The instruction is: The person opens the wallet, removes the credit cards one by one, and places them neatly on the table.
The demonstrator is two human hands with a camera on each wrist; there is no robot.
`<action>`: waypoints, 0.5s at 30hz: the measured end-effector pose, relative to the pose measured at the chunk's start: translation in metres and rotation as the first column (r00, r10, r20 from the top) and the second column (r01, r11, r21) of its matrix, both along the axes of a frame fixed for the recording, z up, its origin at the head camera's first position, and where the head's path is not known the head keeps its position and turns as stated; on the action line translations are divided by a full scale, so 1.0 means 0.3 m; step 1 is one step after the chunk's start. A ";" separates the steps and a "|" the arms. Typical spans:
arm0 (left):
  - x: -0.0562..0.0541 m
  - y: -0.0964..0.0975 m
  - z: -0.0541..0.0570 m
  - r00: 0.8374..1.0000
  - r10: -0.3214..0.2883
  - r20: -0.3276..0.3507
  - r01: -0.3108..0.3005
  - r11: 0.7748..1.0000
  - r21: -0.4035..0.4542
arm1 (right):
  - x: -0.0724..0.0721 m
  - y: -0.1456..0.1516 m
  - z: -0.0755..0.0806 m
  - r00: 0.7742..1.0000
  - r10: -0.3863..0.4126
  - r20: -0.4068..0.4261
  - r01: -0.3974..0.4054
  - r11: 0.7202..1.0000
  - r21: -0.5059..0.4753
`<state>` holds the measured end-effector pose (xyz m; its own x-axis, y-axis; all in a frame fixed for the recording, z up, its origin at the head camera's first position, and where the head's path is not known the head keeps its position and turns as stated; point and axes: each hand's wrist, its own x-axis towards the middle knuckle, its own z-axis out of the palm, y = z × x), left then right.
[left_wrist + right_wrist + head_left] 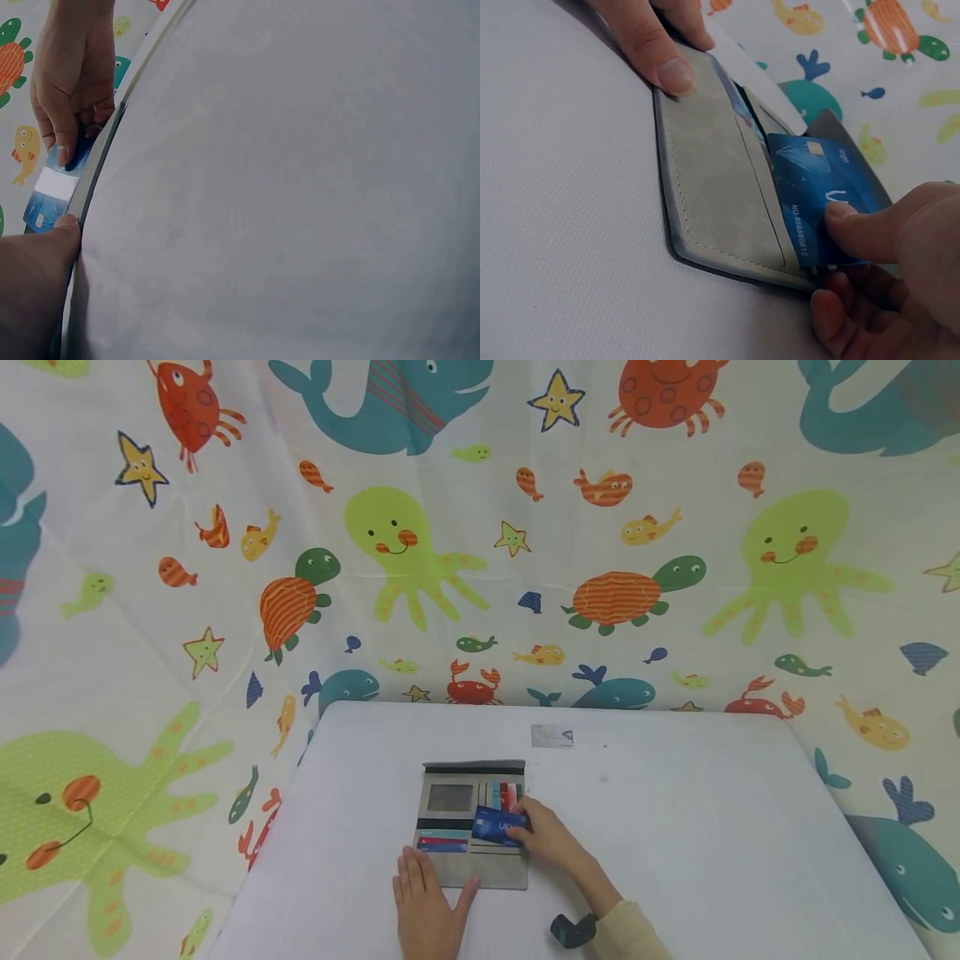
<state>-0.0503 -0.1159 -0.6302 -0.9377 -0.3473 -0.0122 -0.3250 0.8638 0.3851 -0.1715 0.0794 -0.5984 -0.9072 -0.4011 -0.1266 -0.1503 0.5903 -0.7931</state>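
right sleeve (632, 933): pale cream | dark rounded device (573, 932) just beside it | left hand (429, 906): bare | right hand (553, 837): bare

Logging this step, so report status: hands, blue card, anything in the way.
Right hand pinches blue card. Left hand rests on near edge of open wallet. Card over wallet's right side; whether slotted, unclear. Nothing seen blocking it.

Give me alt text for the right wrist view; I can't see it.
The right hand pinches a blue card at the pockets of a stitched grey wallet on a white table. The left hand rests on the wallet's other end; a cloth printed with sea animals shows behind.
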 end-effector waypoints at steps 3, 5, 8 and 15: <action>0.000 0.002 -0.001 1.000 0.001 0.002 -0.001 1.000 -0.003 | -0.001 0.006 -0.008 1.000 -0.013 0.002 0.013 1.000 -0.025; 0.000 0.003 -0.002 1.000 0.003 0.007 -0.003 1.000 -0.003 | -0.001 0.011 -0.013 1.000 -0.028 -0.004 0.028 0.999 -0.046; -0.001 0.003 -0.002 1.000 0.004 0.006 -0.004 1.000 0.007 | -0.003 0.017 -0.021 0.997 -0.064 -0.033 0.062 0.996 -0.068; -0.002 0.002 0.001 1.000 0.001 0.002 -0.001 1.000 0.017 | -0.009 0.040 -0.028 0.984 -0.162 -0.078 0.154 0.983 -0.096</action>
<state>-0.0510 -0.1153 -0.6299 -0.9373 -0.3480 -0.0194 -0.3264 0.8569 0.3990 -0.1743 0.0914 -0.6068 -0.9660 -0.2580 -0.0159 -0.1304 0.5395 -0.8318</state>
